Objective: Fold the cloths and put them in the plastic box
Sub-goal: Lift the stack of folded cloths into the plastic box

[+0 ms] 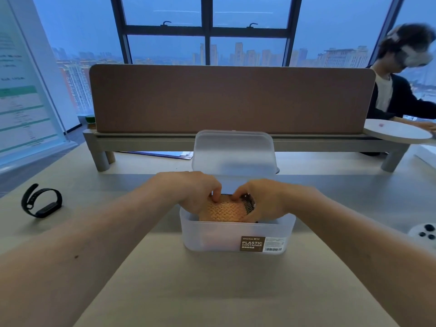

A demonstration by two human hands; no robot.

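1. The plastic box (236, 234) stands on the desk (212, 291), its lid (233, 152) tipped up behind it
2. The folded orange cloth (224, 212) sits inside the box, a dark cloth (249, 204) at its right
3. The left hand (195, 192) and right hand (262, 199), close together, press fingertips onto the orange cloth
4. A black wristband (41, 201) lies to the left

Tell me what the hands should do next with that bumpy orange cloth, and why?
Probably press it down. Both the left hand and right hand pinch the orange cloth, which bulges above the plastic box rim, so the open lid likely could not shut.
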